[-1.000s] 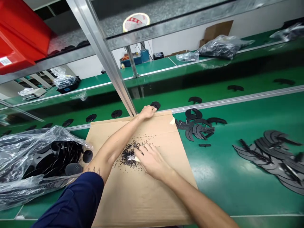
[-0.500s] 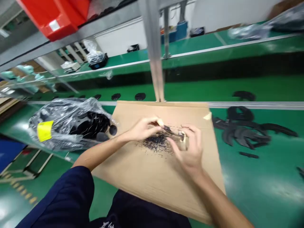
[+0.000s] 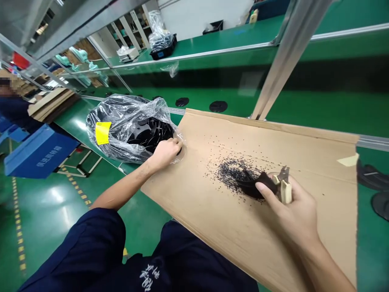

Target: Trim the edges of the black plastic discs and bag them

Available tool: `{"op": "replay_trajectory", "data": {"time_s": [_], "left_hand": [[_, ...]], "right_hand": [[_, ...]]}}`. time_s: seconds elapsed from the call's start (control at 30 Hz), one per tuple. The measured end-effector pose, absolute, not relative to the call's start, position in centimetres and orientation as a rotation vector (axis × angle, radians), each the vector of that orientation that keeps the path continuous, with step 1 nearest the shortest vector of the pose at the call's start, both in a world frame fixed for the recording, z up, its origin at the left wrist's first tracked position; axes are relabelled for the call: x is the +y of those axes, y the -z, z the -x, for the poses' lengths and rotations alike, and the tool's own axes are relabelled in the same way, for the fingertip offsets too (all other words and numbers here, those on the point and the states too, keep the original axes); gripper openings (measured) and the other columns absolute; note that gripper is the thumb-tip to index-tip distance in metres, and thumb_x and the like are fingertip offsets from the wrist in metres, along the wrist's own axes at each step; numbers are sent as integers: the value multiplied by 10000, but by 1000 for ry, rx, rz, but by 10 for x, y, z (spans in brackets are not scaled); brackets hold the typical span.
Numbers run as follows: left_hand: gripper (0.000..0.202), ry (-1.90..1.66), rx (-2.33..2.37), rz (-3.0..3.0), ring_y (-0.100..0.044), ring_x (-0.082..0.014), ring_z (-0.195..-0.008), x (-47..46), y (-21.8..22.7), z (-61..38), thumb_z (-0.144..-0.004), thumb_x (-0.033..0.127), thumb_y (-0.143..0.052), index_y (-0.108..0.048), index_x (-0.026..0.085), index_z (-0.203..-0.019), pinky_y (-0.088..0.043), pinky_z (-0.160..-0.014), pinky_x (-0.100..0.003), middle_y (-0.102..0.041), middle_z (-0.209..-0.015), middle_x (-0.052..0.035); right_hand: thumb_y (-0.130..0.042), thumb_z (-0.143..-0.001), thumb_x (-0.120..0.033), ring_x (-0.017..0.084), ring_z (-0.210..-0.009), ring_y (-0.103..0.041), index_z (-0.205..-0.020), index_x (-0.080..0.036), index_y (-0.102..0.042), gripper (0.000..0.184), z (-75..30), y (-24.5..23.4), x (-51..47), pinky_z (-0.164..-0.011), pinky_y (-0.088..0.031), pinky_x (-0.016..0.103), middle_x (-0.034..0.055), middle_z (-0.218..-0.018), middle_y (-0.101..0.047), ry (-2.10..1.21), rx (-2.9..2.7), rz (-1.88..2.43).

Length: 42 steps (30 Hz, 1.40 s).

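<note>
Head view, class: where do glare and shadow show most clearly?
Head view: bright glare on the green floor, smaller highlights on the clear plastic bag; same head view: a soft shadow on the cardboard below the right hand.

Through my remote feed I can't read any wording for certain: white Chinese characters (image 3: 49,156) on the blue box (image 3: 22,164) — blurred — and white script (image 3: 148,278) on the dark shirt (image 3: 129,269); print on the plastic bag's (image 3: 117,108) yellow label (image 3: 103,133) is too small.
</note>
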<state>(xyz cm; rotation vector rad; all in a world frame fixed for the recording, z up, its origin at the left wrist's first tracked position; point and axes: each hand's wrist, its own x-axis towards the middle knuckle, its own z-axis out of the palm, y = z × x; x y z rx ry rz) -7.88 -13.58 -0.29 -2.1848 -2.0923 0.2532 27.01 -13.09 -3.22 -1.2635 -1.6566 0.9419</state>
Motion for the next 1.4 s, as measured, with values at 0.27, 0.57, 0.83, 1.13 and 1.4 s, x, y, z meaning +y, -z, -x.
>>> {"op": "replay_trajectory", "data": {"time_s": [0.27,0.57,0.83,1.13,1.4], "left_hand": [[237,836,-1975,2459,-620,-149,-761,-157,-4,62,-971,167,-498,-676,165,-1129,-507,-695,-249,-672,-935,-66],[265,1825,-1436,2979,-691,-168,-988,-151,13,-47,-1022,205,-480,-738,201,-1081,-566,-876,-311,-747,-1043,-79],[243,1761,-1607,2719,-680,-146,-863,-149,39,-67,-921,273,-708,-687,181,-1145,-553,-703,-241,-735,-1008,-74],[274,1589,-1428,2702,-696,-157,-966,-153,42,-66,-944,245,-679,-676,170,-1208,-611,-817,-287,-747,-1061,-78],[242,1582,-1430,2671,-691,-126,-870,-154,43,-69,-943,232,-685,-664,138,-1165,-589,-681,-225,-742,-1018,-78]], "right_hand": [[-804,-743,-528,205,-748,-618,-868,-212,-629,382,-270,35,-129,-713,-536,340,22,-816,-655,-1267,-1503,1242],[-883,-650,-569,205,-809,-654,-933,-204,-662,512,-267,40,-136,-792,-560,361,37,-889,-706,-1661,-1184,1089],[-888,-659,-555,199,-848,-660,-971,-179,-681,531,-269,37,-138,-776,-565,329,48,-943,-726,-1680,-1202,1070],[-853,-717,-554,186,-830,-659,-987,-182,-675,493,-266,38,-139,-751,-565,304,37,-926,-713,-1574,-1323,1058],[-798,-774,-590,192,-798,-648,-975,-187,-669,468,-266,39,-141,-705,-555,305,41,-901,-706,-1459,-1429,1086]]}}
